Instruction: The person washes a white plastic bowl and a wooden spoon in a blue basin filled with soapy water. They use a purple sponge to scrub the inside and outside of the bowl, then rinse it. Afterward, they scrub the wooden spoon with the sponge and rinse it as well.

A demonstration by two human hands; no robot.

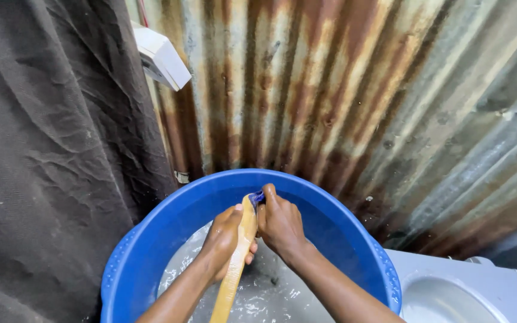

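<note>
Both hands are working over a wide blue basin that is holding soapy grey water, so drips are falling back inside. The left hand is wrapping closed around a long yellow strip of cloth, which is trailing down toward the near edge. The right hand is pinching the strip's far end, where a blue bit is showing, keeping it taut between them. Rusty corrugated sheeting is standing behind, dark fabric hanging at left
</note>
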